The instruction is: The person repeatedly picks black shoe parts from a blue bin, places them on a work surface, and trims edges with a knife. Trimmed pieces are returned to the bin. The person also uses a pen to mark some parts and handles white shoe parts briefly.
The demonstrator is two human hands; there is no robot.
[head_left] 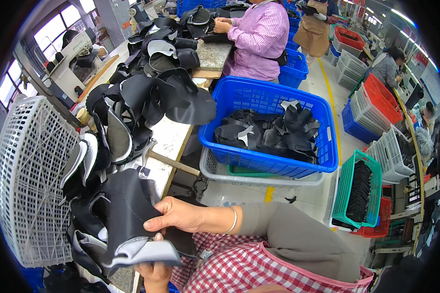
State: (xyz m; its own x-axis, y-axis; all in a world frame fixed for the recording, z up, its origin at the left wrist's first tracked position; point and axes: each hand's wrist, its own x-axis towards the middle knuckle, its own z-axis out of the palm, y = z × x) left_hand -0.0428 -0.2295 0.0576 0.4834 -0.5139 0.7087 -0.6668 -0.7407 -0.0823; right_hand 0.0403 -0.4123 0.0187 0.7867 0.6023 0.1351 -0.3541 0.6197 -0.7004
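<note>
A black leather shoe upper (129, 205) with a pale lining along its lower edge is held over the left side of the workbench (173, 132). My right hand (178, 215), with a bracelet at the wrist, grips its near side with the thumb on top. My left hand (154, 273) closes on the pale-lined bottom edge, its fingers partly hidden beneath. Just beyond the held piece lies a hammer (173, 163), its wooden handle sticking out past the bench edge. Piled black shoe uppers (117, 132) with grey linings cover the bench around and behind it.
A blue crate (215, 141) of black pieces stands right of the bench on a grey crate (298, 179). At far left leans a white plastic basket (29, 195). A co-worker in a checked shirt (261, 39) handles pieces at the far end. A green basket (376, 195) sits at right.
</note>
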